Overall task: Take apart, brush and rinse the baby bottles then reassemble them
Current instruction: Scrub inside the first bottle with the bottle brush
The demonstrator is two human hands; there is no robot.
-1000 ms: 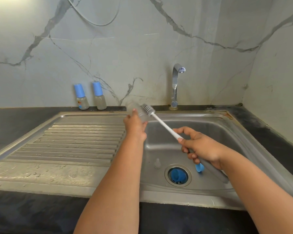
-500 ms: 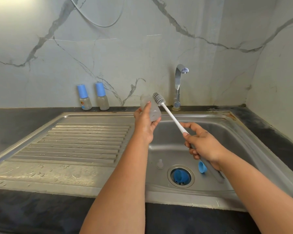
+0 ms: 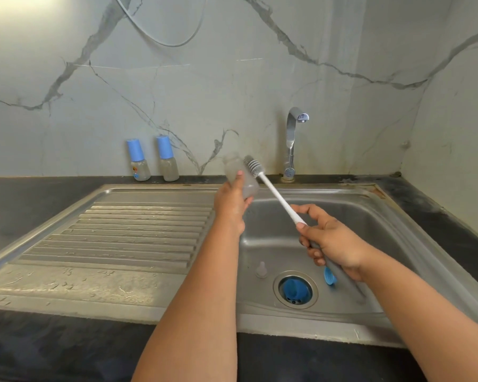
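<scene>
The left hand point(image 3: 230, 201) has its grip clamped on an open, capless baby bottle point(image 3: 240, 176), held tilted above the sink point(image 3: 370, 216) basin's back-left corner. The right hand point(image 3: 333, 239) has its grip clamped round the bottle brush point(image 3: 276, 194), whose grey head lies against the bottle's side, seemingly outside it. A clear teat point(image 3: 261, 270), a blue cap point(image 3: 292, 288) in the drain and a blue ring point(image 3: 330, 276) lie in the basin. Two capped bottles point(image 3: 152, 159) stand on the bench point(image 3: 39, 188) by the wall.
</scene>
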